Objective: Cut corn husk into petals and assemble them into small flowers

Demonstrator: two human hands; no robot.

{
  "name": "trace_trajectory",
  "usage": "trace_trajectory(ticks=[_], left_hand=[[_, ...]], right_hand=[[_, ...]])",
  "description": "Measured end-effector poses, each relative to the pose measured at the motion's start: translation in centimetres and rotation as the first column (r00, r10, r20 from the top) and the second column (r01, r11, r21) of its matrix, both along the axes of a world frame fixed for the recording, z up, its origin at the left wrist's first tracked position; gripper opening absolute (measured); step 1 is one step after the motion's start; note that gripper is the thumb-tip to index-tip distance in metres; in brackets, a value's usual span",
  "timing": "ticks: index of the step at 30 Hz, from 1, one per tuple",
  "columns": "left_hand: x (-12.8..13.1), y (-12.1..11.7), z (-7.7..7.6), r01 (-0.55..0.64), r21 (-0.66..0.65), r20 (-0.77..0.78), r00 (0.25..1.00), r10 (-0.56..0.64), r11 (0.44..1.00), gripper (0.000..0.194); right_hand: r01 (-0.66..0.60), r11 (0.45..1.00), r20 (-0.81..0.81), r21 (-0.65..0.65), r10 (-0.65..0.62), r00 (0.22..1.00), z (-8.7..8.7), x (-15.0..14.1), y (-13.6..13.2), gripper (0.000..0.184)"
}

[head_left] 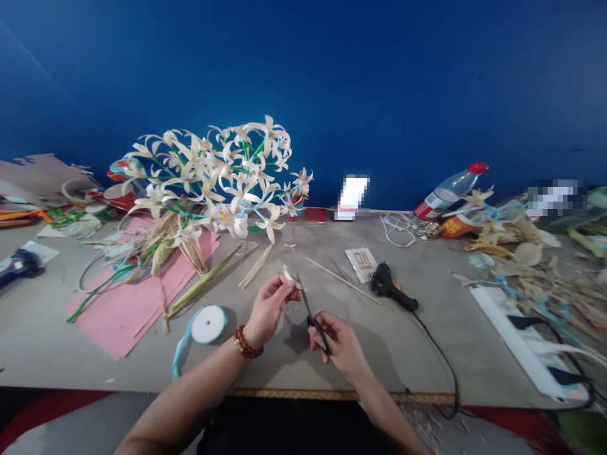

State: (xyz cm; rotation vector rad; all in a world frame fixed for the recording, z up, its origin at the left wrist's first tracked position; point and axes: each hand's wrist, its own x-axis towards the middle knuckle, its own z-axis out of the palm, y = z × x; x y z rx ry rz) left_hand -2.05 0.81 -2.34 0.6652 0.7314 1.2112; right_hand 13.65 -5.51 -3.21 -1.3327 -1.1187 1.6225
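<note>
My left hand point(271, 304) pinches a small pale leaf strip point(288, 275) above the grey table point(427, 328); a red bead bracelet point(245, 344) is on that wrist. My right hand point(337, 341) grips black-handled scissors point(310, 311), whose blades point up toward the strip and nearly touch it. Both hands hover at the middle of the table, near its front edge.
A bunch of cream leaf-made flowers with green stems point(222, 183) lies on pink paper point(123, 309) at left. A white ribbon roll point(207, 323) sits beside my left arm. A black glue gun point(391, 287) with cord, thin sticks point(342, 280), a power strip point(516, 341), a plastic bottle point(450, 188) and leaf scraps lie right.
</note>
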Motion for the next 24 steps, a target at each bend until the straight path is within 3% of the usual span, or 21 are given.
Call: trace_trajectory(ticks=[7,13,18,24], left_hand=[[-0.1,-0.1,0.0,0.029,0.086,-0.083,0.996,-0.021,0.996,0.023],[-0.4,-0.5,0.3,0.155,0.264,-0.336,0.94,-0.06,0.952,0.026],[-0.6,-0.8,0.1,0.301,0.287,-0.475,0.869,-0.138,0.909,0.029],[-0.7,-0.8,-0.1,0.354,0.298,-0.514,0.842,-0.163,0.886,0.029]], right_hand=[[0.06,0.998,0.078,0.023,-0.062,0.995,-0.1,0.9,-0.6,0.048],[-0.075,0.997,0.037,-0.017,0.076,0.996,0.8,3.0,-1.2,0.048],[-0.12,0.992,0.004,0.028,0.12,0.993,1.0,3.4,-1.1,0.048],[-0.125,0.992,-0.036,0.02,0.126,0.991,1.0,2.9,-1.0,0.048]])
